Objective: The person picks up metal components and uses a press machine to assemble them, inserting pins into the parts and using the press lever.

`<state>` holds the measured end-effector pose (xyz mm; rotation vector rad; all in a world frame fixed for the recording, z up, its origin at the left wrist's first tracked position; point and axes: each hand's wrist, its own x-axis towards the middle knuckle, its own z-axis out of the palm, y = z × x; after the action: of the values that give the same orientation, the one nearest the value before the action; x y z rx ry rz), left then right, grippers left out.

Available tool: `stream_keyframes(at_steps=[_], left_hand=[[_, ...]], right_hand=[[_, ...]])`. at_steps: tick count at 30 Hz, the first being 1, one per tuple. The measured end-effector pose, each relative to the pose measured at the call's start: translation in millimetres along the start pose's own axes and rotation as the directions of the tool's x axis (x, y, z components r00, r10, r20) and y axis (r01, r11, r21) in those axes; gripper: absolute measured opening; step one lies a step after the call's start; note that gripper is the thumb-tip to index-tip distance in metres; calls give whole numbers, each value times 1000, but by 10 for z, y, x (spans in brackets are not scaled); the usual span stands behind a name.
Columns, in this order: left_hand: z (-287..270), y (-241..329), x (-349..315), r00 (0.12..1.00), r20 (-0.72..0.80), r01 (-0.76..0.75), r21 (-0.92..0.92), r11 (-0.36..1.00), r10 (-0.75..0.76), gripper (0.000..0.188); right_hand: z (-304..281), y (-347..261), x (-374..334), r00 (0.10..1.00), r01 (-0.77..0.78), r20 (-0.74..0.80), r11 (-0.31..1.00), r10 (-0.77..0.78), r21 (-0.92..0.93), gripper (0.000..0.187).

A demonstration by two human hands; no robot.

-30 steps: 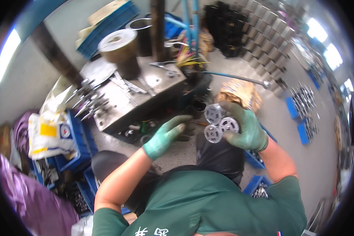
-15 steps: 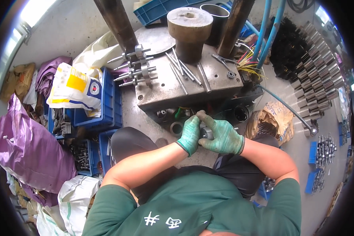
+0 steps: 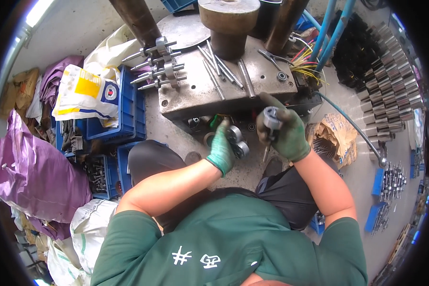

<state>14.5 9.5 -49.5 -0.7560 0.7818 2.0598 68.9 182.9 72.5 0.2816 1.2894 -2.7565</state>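
My left hand (image 3: 221,150), in a green work glove, is closed around two round metal rings (image 3: 241,148), which look like bearings. My right hand (image 3: 291,133), also gloved, grips a metal shaft with a thick round collar (image 3: 271,117); its thin end points down toward the floor. Both hands are held apart in front of the steel press block (image 3: 195,100). On the block's left corner lie several shafts with round collars (image 3: 166,71). Bare metal rods (image 3: 224,71) rest at its middle, with pliers (image 3: 270,58) and a small bearing (image 3: 281,76) to the right.
A heavy press column (image 3: 229,28) rises behind the block. Blue crates (image 3: 128,112) and a purple sack (image 3: 35,176) stand on the left. At right are a torn paper bag of parts (image 3: 336,138), a blue hose (image 3: 350,121) and stacked steel tubes (image 3: 391,90).
My hands were together around a metal part and have now separated. The right hand has moved right and up with the collared shaft, and rings show in my left. The view has shifted slightly.
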Motion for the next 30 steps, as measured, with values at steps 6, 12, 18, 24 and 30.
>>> stream_keyframes(at_steps=[6, 12, 18, 24, 30], left_hand=[[-141, 364, 320, 985, -107, -162, -253, 954, 139, 42], [197, 473, 88, 968, -138, -231, -176, 957, 208, 43], [130, 308, 243, 985, -39, -169, -130, 977, 166, 29], [79, 120, 265, 998, -44, -48, 90, 995, 52, 35], [68, 55, 296, 979, 173, 81, 142, 987, -105, 41]], right_hand=[[-135, -86, 100, 996, -9, -84, 994, 19, 113, 61], [-181, -97, 94, 996, 69, -62, 986, -60, 150, 66], [-158, -47, 93, 987, 111, -114, 994, -111, -5, 81], [-137, -5, 82, 973, 132, -164, 975, -162, -176, 91], [-63, 22, 106, 967, 151, -174, 969, -186, -196, 88]])
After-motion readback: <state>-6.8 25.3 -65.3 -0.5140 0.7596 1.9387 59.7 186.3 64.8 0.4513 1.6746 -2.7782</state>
